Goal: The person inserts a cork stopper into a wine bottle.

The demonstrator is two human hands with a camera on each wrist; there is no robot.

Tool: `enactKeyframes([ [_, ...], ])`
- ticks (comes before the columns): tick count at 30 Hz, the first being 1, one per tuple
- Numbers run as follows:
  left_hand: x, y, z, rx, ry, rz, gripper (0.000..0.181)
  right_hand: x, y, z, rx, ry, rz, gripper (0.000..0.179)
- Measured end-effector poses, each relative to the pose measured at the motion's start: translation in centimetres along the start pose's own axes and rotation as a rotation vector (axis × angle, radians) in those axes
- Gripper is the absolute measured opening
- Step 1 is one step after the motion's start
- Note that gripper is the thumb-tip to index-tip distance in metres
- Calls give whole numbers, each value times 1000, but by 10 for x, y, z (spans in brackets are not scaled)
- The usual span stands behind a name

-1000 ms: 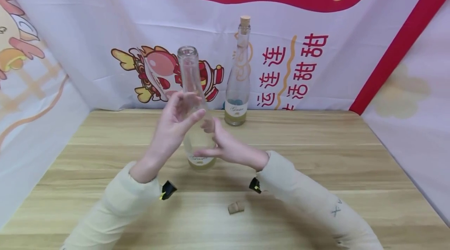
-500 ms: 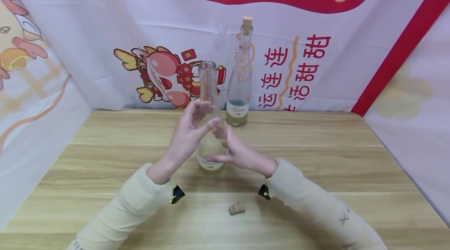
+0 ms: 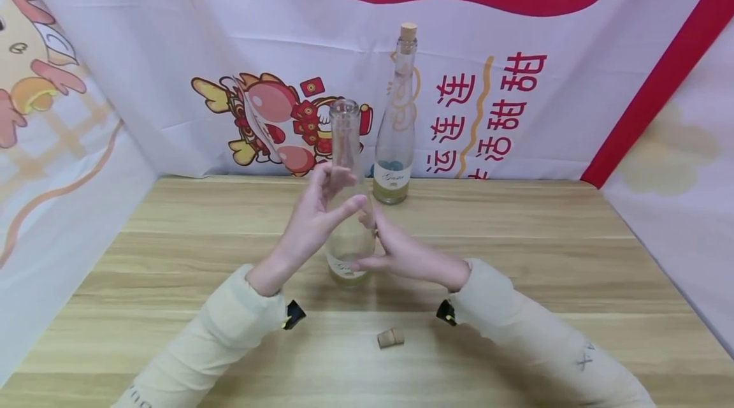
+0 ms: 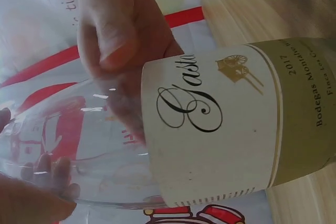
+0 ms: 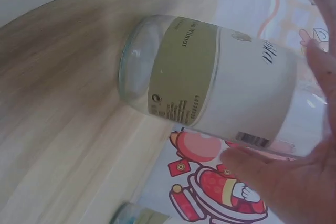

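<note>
Both hands are on one bottle here. It's a tall clear glass bottle (image 3: 351, 239) with a white label over an olive band, mouth uncorked, near the centre of the frame in the head view. The left grip (image 3: 309, 215) is curled round the upper body, thumb on the near side, fingers showing behind the glass. The right grip (image 3: 401, 254) wraps the lower body, thumb across the front by the label. Bottle's upright-ish; can't tell if the base touches the pale wood-grain worktop (image 3: 516, 236).

Below it, lower centre, a loose brown cork (image 3: 390, 338) lies on its side. Just up and right of the held bottle stands a matching clear glass bottle (image 3: 395, 124), its pale cork (image 3: 408, 31) poking out the top. White cloth backdrop (image 3: 298, 25) with red prints fills the upper frame.
</note>
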State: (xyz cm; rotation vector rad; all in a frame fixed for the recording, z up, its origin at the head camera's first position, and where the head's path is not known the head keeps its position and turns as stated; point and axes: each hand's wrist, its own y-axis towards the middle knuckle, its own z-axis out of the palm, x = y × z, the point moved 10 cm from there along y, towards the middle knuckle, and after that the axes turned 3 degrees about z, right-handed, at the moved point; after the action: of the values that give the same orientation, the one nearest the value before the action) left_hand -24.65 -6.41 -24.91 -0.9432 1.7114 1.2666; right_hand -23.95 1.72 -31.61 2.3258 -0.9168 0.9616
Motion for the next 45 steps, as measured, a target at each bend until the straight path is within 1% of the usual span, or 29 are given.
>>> enactKeyframes([
  [2,2,1,1,11,16,-7,41,-5,-6,1,41,-80,48,85],
  [4,4,2,2,17,35,-19,41,-10,-14,5,104,-147,100,77],
  [5,4,2,2,17,38,-22,41,-13,-18,8,133,-181,128,74],
  [6,5,2,1,17,39,-25,41,-16,-23,10,159,-210,155,75],
  [7,5,2,1,18,39,-25,41,-18,-27,12,180,-241,165,74],
  [8,5,2,1,18,41,-28,41,-19,-31,13,192,-262,166,73],
  [10,5,2,1,20,47,-33,41,-19,-39,16,209,-308,158,66],
  [14,6,2,2,25,55,-36,41,-17,-51,25,236,-378,103,52],
  [17,6,2,2,30,55,-40,42,-15,-58,33,273,-379,65,47],
  [21,6,2,2,36,51,-44,42,-15,-66,43,322,-361,38,43],
  [23,7,2,2,40,51,-49,42,-16,-68,49,341,-376,26,41],
  [28,6,1,2,50,51,-52,42,-20,-74,60,390,-362,42,33],
  [33,5,0,4,56,49,-40,42,-19,-75,65,414,-349,45,27],
  [38,5,1,5,54,47,-29,41,-19,-75,67,412,-342,46,21],
  [41,5,1,5,54,45,-20,40,-17,-73,62,372,-348,10,17],
  [45,6,1,4,52,47,-18,39,-14,-67,46,299,-361,-21,13],
])
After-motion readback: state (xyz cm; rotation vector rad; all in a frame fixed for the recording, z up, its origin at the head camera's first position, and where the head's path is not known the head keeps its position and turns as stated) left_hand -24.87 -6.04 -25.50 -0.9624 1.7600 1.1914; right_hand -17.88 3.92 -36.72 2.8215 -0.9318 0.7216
